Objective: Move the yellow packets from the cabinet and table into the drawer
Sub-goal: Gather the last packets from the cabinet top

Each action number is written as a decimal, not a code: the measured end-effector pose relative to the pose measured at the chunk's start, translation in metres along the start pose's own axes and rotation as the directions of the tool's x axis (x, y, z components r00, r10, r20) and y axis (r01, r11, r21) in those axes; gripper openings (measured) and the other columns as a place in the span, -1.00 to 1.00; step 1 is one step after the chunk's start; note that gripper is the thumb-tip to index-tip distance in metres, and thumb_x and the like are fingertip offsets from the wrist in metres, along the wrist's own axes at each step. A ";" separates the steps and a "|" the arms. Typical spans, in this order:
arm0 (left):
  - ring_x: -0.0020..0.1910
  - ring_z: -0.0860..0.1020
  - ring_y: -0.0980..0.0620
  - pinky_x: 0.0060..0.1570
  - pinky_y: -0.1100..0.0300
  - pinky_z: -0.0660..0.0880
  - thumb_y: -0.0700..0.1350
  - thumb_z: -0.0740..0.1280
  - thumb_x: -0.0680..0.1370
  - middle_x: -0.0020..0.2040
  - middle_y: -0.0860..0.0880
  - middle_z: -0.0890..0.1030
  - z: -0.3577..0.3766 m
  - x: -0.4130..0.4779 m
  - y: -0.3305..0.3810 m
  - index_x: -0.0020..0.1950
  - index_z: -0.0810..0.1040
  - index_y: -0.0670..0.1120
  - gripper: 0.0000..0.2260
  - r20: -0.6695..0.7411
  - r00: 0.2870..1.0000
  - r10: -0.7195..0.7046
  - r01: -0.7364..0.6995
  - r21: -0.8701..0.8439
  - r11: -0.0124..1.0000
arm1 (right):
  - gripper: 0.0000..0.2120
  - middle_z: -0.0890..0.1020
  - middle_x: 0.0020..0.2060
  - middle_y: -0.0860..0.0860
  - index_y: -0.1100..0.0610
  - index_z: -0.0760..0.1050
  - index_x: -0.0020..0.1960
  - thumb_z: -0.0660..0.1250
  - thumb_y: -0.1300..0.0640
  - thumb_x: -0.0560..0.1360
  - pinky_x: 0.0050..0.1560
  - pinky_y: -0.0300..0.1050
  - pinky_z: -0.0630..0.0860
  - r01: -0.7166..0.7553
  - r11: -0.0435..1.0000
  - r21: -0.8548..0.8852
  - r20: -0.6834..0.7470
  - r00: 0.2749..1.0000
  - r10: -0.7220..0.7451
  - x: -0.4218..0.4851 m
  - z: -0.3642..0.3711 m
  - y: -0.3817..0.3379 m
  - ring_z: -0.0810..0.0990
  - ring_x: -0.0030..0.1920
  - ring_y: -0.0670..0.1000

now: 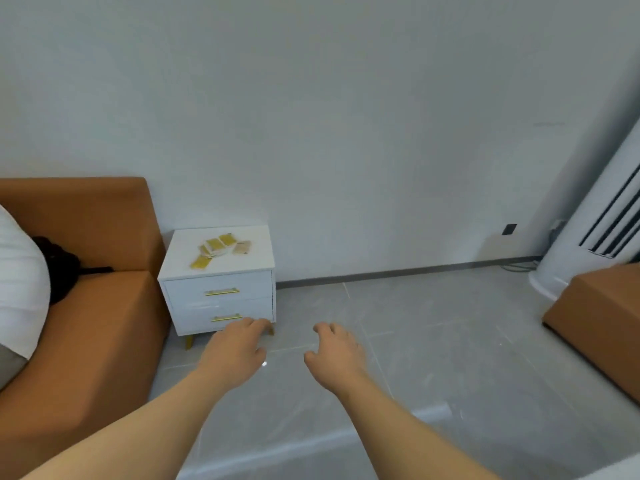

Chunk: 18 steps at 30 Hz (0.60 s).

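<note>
Head view. Shows a white cabinet [221,303] at centre left of the frame, set against the wall and just beside an orange sofa [104,323]. Carries the yellow packets [219,247] in a loose cluster on its top surface, some overlapping; includes one flat packet [200,262] nearer the front left edge and a paler packet [242,247] at the cluster's right. Presents an upper drawer [218,284] and a lower drawer [207,311], both closed, each with a gold handle.

At lower centre, left grip [235,348]: released, palm down, fingers loosely bent, nothing held. Overlaps the cabinet's lower right corner in the picture; contact cannot be determined. Just to the right, over the grey tiled floor [433,341], right grip [334,351]: likewise released, fingers relaxed, nothing held. Both well below the packets.

On the sofa at far left, a white cushion [17,289] and a dark item [62,265]. At the right edge, a white tower unit [581,258] with dark slots; below it, a brown box [602,317]. Low on the wall at right, a dark socket [509,229].
</note>
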<state>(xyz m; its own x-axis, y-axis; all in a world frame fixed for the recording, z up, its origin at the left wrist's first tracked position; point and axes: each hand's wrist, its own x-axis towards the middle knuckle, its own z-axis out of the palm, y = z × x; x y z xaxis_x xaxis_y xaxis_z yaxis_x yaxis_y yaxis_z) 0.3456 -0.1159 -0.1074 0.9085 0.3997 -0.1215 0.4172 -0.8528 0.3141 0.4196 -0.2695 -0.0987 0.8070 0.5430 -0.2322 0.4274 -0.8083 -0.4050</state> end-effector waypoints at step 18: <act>0.20 0.47 -0.02 0.12 0.18 0.41 -0.08 0.22 0.58 0.29 -0.06 0.45 -0.050 0.362 -0.244 0.35 0.37 -0.02 -0.67 0.190 0.940 -0.284 0.330 -0.286 0.900 | -0.55 0.36 0.37 0.04 0.07 0.24 0.43 0.17 0.04 0.56 0.25 -0.09 0.37 -0.008 0.999 0.047 0.243 0.970 -0.004 0.417 0.043 -0.160 0.40 0.31 0.08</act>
<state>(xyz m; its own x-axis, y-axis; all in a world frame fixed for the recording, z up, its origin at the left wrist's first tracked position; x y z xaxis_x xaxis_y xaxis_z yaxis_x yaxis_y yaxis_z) 0.5721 0.2534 -0.1810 0.7393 0.5540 -0.3828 0.6690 -0.5391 0.5117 0.6700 0.0964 -0.1690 0.6820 0.5853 -0.4386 0.4017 -0.8009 -0.4441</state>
